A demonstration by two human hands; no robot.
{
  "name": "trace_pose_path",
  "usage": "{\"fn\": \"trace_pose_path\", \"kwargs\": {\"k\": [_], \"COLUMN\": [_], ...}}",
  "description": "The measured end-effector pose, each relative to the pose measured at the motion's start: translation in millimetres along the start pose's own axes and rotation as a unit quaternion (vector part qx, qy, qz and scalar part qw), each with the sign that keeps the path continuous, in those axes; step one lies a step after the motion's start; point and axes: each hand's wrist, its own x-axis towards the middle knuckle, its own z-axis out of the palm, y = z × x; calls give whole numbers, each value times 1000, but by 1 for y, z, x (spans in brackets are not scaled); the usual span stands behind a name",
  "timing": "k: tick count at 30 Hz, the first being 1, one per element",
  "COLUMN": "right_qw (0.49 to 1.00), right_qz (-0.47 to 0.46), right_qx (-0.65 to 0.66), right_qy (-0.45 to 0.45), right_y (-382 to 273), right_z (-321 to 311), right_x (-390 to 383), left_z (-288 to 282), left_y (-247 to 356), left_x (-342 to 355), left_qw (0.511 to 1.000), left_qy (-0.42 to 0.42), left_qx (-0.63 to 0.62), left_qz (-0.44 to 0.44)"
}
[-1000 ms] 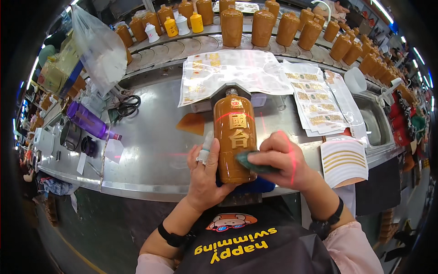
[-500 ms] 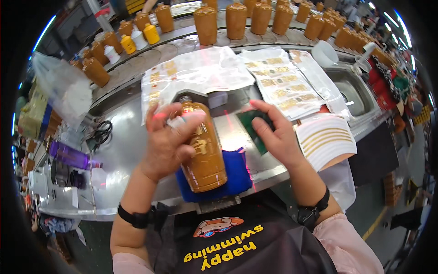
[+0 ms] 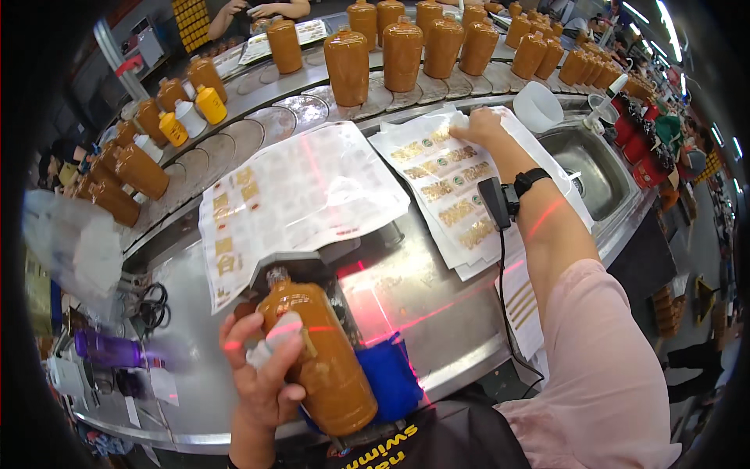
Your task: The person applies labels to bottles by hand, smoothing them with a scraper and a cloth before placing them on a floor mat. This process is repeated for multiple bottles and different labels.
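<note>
A glazed brown bottle lies tilted at the near middle, its neck toward a dark angled holder and its body over a blue cloth. My left hand, with white coverings on some fingers, is curled against the bottle's left side, beside a small gold mark on the glaze. Stretched far forward, my right hand has its fingers closed at the top of a stack of decal sheets with gold lettering. Its fingertips are partly hidden.
A large white decal sheet lies left of the stack. Brown bottles line the curved conveyor behind. A white bowl and a metal sink are at the right. Black-handled scissors and a purple bottle lie left.
My right hand has moved from beside the bottle forward to the decal stack; the green card it held no longer shows. My left hand stays at the bottle. The whole view has shifted.
</note>
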Motion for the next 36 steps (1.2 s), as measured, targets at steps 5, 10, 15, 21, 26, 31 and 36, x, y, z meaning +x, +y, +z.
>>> {"fn": "trace_pose_path", "kwargs": {"k": [5, 10, 15, 21, 26, 31, 36], "right_qw": [995, 992, 986, 987, 958, 935, 917], "right_qz": [18, 27, 15, -8, -142, -245, -293], "right_qx": [94, 125, 164, 64, 53, 102, 198], "right_qy": [-12, 3, 21, 144, 245, 236, 182], "right_y": [12, 24, 23, 8, -5, -53, -54], "right_z": [3, 17, 15, -11, -37, -87, -120], "right_x": [23, 37, 39, -7, -42, -138, -234], "left_z": [6, -6, -5, -16, -12, -11, -5], "left_y": [-7, -5, -3, 11, 15, 27, 39], "left_x": [-1, 19, 13, 23, 28, 22, 6], "left_qw": [999, 1000, 1000, 995, 980, 980, 982], "left_qy": [29, -22, -28, -63, -126, -142, -105], "left_qx": [-34, -8, -2, 61, 116, 88, 98], "left_qz": [-6, 18, 12, 39, 99, 109, 123]}}
